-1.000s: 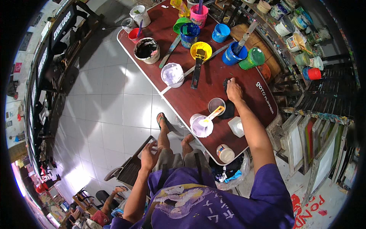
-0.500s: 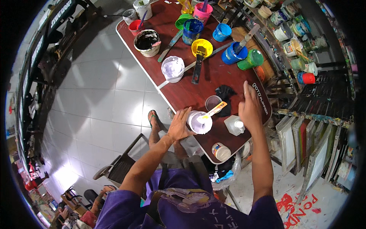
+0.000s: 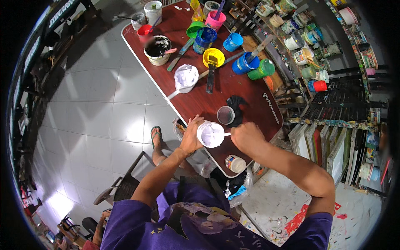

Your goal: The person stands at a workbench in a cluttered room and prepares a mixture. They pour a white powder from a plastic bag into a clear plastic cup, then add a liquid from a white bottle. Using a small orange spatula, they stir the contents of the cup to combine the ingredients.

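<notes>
My left hand (image 3: 192, 136) wraps round the side of a white tub (image 3: 200, 140) near the table's front left edge. Pale lilac-white paint (image 3: 211, 134) fills part of it, its surface streaked. From the right, my right hand (image 3: 248, 136) is closed on a flat-handled tool (image 3: 227, 134) whose white shaft reaches into the tub; the rest of the handle is hidden in my fist. Just beyond stand a round clear container (image 3: 219, 119) and a crumpled black cloth (image 3: 236, 109). A small jar with a pale lid (image 3: 236, 164) sits at the table's near corner.
Farther up the dark red table (image 3: 200, 102) are another tub of pale paint (image 3: 183, 88), a yellow pot (image 3: 205, 61) with a black-handled scraper (image 3: 210, 79), blue pots and a green one (image 3: 260, 70). Paint shelves (image 3: 291, 62) and screen frames (image 3: 316, 141) stand right; a chair (image 3: 127, 183) left.
My right hand, raised and empty before, has come down and left to grip the tool in the tub. The white bottle that stood nearby is now hidden behind my right hand and forearm.
</notes>
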The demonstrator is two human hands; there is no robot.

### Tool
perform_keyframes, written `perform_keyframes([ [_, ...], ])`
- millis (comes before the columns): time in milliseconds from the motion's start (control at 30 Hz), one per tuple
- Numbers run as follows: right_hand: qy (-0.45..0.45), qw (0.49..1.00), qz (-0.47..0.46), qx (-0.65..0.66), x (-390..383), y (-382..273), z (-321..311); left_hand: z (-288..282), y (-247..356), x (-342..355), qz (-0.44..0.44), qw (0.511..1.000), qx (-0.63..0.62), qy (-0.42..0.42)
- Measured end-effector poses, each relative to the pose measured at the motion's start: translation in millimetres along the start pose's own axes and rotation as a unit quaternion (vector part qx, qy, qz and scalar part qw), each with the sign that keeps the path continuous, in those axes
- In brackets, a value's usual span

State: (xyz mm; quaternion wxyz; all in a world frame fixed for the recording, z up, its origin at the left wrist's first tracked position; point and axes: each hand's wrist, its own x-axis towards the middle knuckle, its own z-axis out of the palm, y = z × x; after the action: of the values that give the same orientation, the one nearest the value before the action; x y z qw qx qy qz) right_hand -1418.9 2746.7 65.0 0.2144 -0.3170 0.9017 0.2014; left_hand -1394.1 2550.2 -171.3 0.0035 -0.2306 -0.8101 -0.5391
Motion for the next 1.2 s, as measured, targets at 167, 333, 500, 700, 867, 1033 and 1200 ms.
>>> perform_keyframes([
  [167, 0.044, 0.99, 0.014, -0.135, -34, -22, -96, -60, 31, 15, -0.009, 0.998, -0.044, 0.05],
  [333, 0.035, 0.992, 0.043, -0.116, -40, -41, -152, -97, 42, 26, 0.029, 0.991, 0.089, 0.097],
  [500, 0.045, 0.99, 0.127, -0.041, -39, -39, -152, -125, 42, 36, 0.064, 0.975, 0.108, 0.185],
  [700, -0.042, 0.963, 0.164, 0.211, -37, -32, -149, -165, 47, 46, 0.122, 0.95, 0.172, 0.231],
  [867, -0.046, 0.947, 0.059, 0.313, -30, -28, -97, -181, 55, 56, 0.155, 0.944, 0.181, 0.227],
  [1033, -0.313, 0.5, 0.221, 0.776, -22, -32, -140, -188, 59, 65, 0.174, 0.946, 0.136, 0.236],
  [1200, -0.271, 0.384, 0.181, 0.864, -17, -52, -169, -183, 79, 70, 0.196, 0.938, 0.091, 0.271],
])
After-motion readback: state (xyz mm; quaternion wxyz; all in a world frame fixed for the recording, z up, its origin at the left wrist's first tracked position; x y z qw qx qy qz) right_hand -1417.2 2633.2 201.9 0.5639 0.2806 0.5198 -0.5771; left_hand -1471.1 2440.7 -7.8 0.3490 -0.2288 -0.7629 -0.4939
